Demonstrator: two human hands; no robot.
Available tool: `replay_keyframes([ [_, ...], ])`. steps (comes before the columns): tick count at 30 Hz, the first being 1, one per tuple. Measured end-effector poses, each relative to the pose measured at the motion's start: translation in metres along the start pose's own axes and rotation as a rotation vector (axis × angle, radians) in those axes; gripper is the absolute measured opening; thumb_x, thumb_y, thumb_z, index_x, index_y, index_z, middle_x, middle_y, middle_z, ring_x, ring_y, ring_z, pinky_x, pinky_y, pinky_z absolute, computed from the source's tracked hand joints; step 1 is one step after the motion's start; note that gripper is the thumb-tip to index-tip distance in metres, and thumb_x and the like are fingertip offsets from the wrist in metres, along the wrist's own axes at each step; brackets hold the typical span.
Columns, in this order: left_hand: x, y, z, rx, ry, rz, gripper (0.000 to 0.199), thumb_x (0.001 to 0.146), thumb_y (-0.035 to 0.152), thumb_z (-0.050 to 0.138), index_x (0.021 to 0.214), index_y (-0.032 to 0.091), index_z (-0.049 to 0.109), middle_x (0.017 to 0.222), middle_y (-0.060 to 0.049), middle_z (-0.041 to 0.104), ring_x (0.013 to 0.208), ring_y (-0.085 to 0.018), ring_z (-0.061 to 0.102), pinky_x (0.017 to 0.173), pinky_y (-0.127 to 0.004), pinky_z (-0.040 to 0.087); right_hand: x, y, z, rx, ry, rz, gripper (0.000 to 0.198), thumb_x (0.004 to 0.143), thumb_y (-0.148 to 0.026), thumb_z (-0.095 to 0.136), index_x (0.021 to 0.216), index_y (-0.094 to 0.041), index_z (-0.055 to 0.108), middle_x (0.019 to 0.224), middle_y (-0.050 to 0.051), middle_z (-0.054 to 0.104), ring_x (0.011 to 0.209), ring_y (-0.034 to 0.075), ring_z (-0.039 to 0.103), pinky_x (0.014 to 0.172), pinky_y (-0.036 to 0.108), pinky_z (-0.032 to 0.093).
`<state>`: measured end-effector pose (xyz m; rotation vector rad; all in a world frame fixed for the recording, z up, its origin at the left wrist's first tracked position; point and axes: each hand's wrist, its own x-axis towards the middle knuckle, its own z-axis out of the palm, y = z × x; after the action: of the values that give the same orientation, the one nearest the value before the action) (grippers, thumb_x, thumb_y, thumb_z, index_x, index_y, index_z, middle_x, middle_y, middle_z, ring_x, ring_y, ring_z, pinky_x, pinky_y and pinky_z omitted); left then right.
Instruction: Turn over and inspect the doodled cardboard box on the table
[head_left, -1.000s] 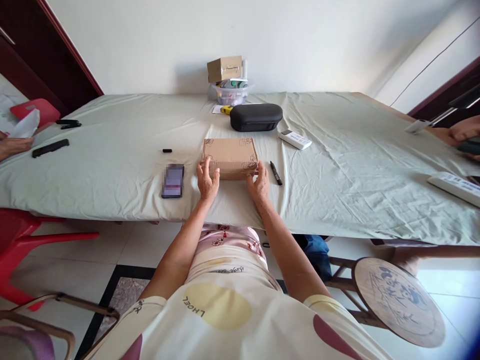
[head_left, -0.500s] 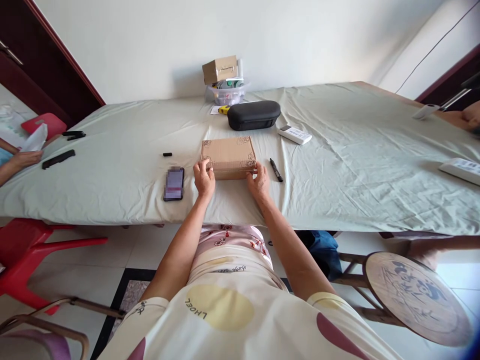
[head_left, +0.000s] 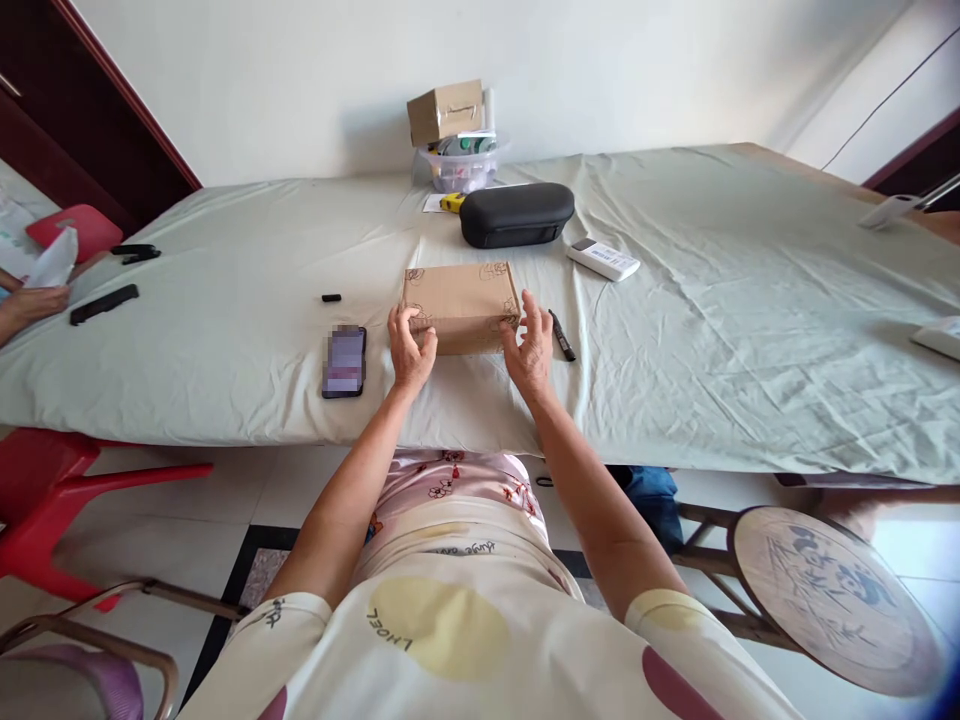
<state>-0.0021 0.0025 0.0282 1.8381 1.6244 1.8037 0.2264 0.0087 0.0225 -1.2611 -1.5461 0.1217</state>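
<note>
Left on the tabletop (head_left: 247,330) lies a smartphone (head_left: 346,362); at centre, a cardboard box (head_left: 459,290), the left hand (head_left: 411,352) curved at its near left corner, grip unclear, the right hand (head_left: 531,350), fingers spread, at its near right corner; beside that hand, a black marker (head_left: 562,336).

Head-worn view looks forward, down; shirt (head_left: 510,610) close below, table (head_left: 720,340) midway, wall (head_left: 600,80) beyond.

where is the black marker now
In the head view, the black marker lies on the cloth, right of the cardboard box and beside the right hand.
</note>
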Motion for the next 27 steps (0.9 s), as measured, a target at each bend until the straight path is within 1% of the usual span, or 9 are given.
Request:
replay_keyframes([
  [2,0.004,-0.002,0.003,-0.026,0.038,0.004,0.029,0.093,0.03,0.069,0.117,0.022,0.055,0.133,-0.016,0.061,0.137,-0.03,0.056,0.119,-0.044,0.048,0.01,-0.003,-0.005,-0.006,-0.083,-0.031,0.05,0.104,-0.045,0.055,0.149,-0.025,0.061,0.132,0.014,0.069,0.115,0.028,0.067,0.097,0.046,0.062],
  [5,0.009,-0.003,0.006,-0.05,0.071,-0.006,0.03,0.097,0.04,0.068,0.118,0.022,0.056,0.131,-0.016,0.06,0.125,-0.027,0.061,0.111,-0.041,0.053,0.025,-0.005,-0.008,-0.025,-0.166,-0.056,0.044,0.103,-0.043,0.057,0.141,-0.025,0.067,0.126,0.013,0.071,0.111,0.029,0.069,0.096,0.046,0.063],
  [8,0.015,-0.003,0.01,-0.059,0.093,-0.01,0.032,0.1,0.045,0.063,0.122,0.021,0.058,0.133,-0.017,0.059,0.123,-0.027,0.063,0.108,-0.04,0.054,0.04,-0.005,-0.009,-0.036,-0.21,-0.069,0.042,0.103,-0.046,0.058,0.137,-0.025,0.069,0.122,0.012,0.072,0.099,0.025,0.071,0.09,0.042,0.064],
  [11,0.027,-0.005,0.019,-0.091,0.137,-0.02,0.034,0.104,0.052,0.056,0.119,0.021,0.059,0.131,-0.017,0.06,0.117,-0.025,0.065,0.109,-0.041,0.054,0.053,-0.002,-0.006,-0.022,-0.232,-0.089,0.044,0.103,-0.057,0.059,0.13,-0.024,0.072,0.115,0.01,0.071,0.085,0.02,0.07,0.081,0.037,0.063],
  [15,0.046,-0.009,0.032,-0.119,0.21,-0.023,0.042,0.108,0.058,0.045,0.113,0.02,0.062,0.121,-0.017,0.064,0.114,-0.025,0.066,0.108,-0.04,0.054,0.063,0.006,0.001,0.011,-0.188,-0.121,0.055,0.103,-0.07,0.055,0.125,-0.023,0.073,0.108,0.009,0.07,0.078,0.017,0.066,0.076,0.033,0.062],
  [18,0.05,-0.015,0.04,-0.112,0.205,-0.006,0.046,0.108,0.061,0.045,0.113,0.02,0.064,0.12,-0.016,0.066,0.115,-0.025,0.065,0.105,-0.04,0.055,0.059,0.015,0.009,0.056,-0.116,-0.103,0.06,0.103,-0.075,0.051,0.128,-0.025,0.073,0.109,0.009,0.069,0.081,0.018,0.066,0.072,0.032,0.061],
  [22,0.041,-0.028,0.04,-0.12,0.181,0.014,0.05,0.107,0.065,0.045,0.118,0.02,0.064,0.123,-0.016,0.066,0.115,-0.024,0.065,0.101,-0.039,0.055,0.045,0.028,0.021,0.126,-0.067,-0.072,0.06,0.103,-0.073,0.052,0.136,-0.027,0.07,0.117,0.011,0.068,0.091,0.02,0.068,0.072,0.034,0.063],
  [24,0.036,-0.033,0.038,-0.112,0.153,0.018,0.051,0.107,0.065,0.046,0.124,0.02,0.062,0.127,-0.016,0.066,0.117,-0.025,0.065,0.103,-0.039,0.055,0.041,0.031,0.024,0.163,-0.059,-0.067,0.056,0.103,-0.071,0.054,0.136,-0.028,0.07,0.118,0.01,0.068,0.093,0.021,0.068,0.073,0.034,0.064],
  [27,0.033,-0.034,0.035,-0.084,0.12,0.028,0.053,0.105,0.066,0.052,0.132,0.02,0.059,0.133,-0.017,0.064,0.127,-0.027,0.063,0.109,-0.042,0.053,0.039,0.033,0.022,0.206,-0.053,-0.066,0.051,0.104,-0.066,0.058,0.135,-0.028,0.071,0.119,0.011,0.068,0.1,0.022,0.069,0.072,0.034,0.063],
])
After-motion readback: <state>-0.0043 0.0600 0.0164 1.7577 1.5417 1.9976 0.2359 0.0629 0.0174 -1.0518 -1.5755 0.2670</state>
